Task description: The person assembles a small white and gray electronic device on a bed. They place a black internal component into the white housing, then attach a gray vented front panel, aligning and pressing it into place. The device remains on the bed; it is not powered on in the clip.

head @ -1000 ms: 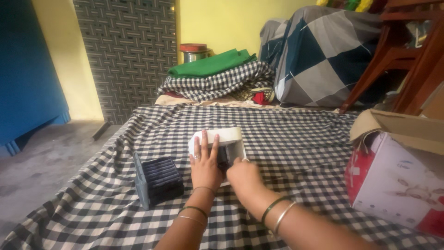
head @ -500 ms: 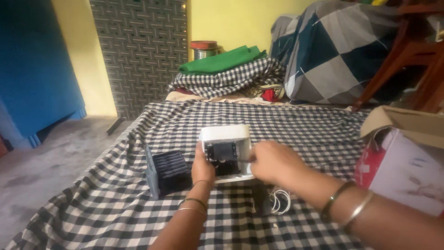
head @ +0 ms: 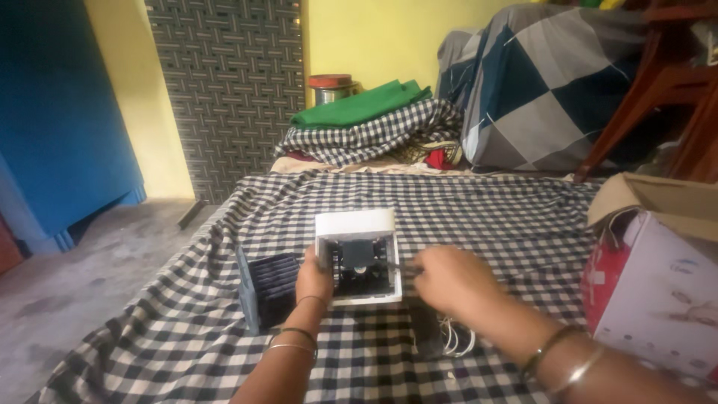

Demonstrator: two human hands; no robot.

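Black-and-white checked cloth (head: 486, 217) covers the bed where a small white box-shaped device (head: 357, 254) stands, its open side facing the camera. One left hand (head: 313, 275) grips its left edge, fingers curled around the casing. The right hand (head: 449, 280) is loosely clenched just beside it, pinching a thin tool (head: 400, 264) that points into the opening. A dark slatted panel (head: 269, 288) stands to the left.

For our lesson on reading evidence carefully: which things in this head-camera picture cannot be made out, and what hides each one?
- Right hand: its fingertips blur, so whatever thin tool it holds is unclear.
- White device: its dark inside parts are too small to identify; the left hand covers its lower left edge.
- White cable: partly hidden behind the right wrist.
- Cardboard box: cut off by the right edge.
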